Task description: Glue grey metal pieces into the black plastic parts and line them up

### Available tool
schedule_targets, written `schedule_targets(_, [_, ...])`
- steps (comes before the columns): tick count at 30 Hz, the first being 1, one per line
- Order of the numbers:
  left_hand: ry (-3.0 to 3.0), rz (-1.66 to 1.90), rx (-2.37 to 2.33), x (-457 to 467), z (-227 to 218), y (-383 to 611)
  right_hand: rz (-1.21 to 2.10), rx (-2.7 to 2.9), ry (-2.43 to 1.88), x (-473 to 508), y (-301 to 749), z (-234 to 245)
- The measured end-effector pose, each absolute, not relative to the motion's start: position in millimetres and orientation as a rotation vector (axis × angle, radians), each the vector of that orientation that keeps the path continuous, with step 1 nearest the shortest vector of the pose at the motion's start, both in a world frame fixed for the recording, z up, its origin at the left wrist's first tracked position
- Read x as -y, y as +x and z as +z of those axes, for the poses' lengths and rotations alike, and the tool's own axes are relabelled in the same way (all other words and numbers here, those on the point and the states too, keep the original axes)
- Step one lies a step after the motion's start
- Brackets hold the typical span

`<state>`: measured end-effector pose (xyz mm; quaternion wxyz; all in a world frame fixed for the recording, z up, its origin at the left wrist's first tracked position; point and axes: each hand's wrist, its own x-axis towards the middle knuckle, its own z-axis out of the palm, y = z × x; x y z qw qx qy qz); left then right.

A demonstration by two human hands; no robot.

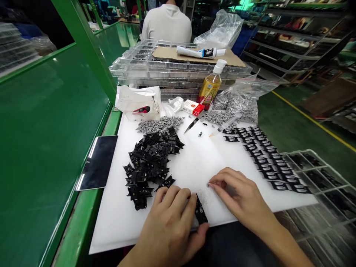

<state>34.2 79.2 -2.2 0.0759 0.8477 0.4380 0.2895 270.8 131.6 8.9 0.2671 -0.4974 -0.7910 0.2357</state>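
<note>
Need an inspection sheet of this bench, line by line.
Surface: white plastic board on a green workbench.
Job's things: heaped black plastic parts; rows of black parts with silver clips; loose silver clips.
Clutter: utility knife, syringe, plastic bottle, squeeze tube, dark-screened tablet.
Hands: left hand grips a black part; right hand rests on the board beside it.
Cables: nothing seen.
Surroundings: stacked clear trays, seated co-worker, metal shelving.

The left hand hides part of the black plastic piece, and the picture's top edge cuts off the seated co-worker.
</note>
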Motion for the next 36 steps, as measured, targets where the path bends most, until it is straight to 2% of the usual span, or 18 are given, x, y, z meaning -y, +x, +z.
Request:
schedule_targets(4, [2.531, 0.832, -1.315, -79, -1, 34, 0.728, 2.11, -1.381, -133, 273, 11])
schedule_targets(11, [2.46, 0.816, -1.322, -79, 1, 35, 0.938, 2.213, -1.049, -115, 267, 32])
schedule_targets(19, [2.491, 0.815, -1.314, -80, 1, 35, 0.821, 2.511, -1.0, -110, 251, 35])
schedule_targets(36, [2.511, 0.799, -1.301, -79, 1, 34, 0.576, 2.672, -1.067, -108, 242, 36])
